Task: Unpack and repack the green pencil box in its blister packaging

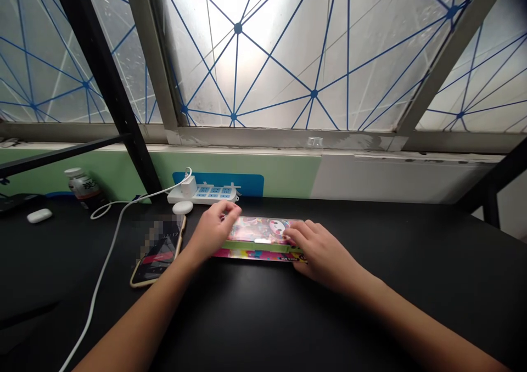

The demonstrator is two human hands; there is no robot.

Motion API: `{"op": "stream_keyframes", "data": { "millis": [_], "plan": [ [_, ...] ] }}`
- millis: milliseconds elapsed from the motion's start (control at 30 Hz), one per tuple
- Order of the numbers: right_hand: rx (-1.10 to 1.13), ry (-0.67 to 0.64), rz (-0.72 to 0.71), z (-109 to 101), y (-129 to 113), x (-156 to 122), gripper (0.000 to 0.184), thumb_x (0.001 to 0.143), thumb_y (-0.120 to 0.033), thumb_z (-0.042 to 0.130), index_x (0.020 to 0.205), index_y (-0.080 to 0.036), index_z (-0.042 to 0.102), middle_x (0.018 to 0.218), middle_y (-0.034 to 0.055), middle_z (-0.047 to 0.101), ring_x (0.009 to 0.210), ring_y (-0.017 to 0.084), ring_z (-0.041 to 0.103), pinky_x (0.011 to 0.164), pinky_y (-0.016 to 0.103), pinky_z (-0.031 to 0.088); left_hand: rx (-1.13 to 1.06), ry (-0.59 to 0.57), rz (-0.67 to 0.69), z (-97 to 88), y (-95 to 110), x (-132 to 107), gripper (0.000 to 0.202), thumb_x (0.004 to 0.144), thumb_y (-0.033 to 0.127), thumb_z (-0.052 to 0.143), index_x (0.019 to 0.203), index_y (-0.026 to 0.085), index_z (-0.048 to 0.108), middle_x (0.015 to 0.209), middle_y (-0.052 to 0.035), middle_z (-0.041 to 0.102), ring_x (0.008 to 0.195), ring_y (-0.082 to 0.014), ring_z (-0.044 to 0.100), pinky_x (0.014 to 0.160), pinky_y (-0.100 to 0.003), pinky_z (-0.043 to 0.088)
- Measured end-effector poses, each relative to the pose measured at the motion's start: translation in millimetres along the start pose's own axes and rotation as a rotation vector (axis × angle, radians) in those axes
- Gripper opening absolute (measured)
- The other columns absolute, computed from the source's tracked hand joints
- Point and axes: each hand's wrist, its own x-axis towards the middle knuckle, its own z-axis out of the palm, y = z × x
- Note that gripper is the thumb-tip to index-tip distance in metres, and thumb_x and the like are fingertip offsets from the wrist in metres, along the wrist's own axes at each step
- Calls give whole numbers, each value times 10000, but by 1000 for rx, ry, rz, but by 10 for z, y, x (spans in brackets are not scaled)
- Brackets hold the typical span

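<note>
A pencil case with a pink cartoon lid and a light green edge lies flat on the black desk in front of me. The lid looks closed. My left hand is at its left end, fingers bent over the far left corner; the fingertips are partly hidden. On the right end, my right hand grips the case, fingers on the top and thumb low at the front edge. A brightly coloured strip with print shows along the case's near side.
Left of the case lies a smartphone, near a white round object. A white cable runs from the power strip across the desk. A bottle and a small white case stand farther left. Black metal posts frame the desk.
</note>
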Motion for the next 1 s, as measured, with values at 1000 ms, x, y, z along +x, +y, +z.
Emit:
{"op": "stream_keyframes", "data": {
  "millis": [1000],
  "plan": [
    [439,-71,388,-149,542,-24,594,786,-648,673,1185,-213,604,1147,112,664,1010,287,631,891,460,488,486,-193,464,118,65,-144,895,692,469,857,1456,308,420,1389,-102,514,1285,-334,430,1107,-499,351]
  ]
}}
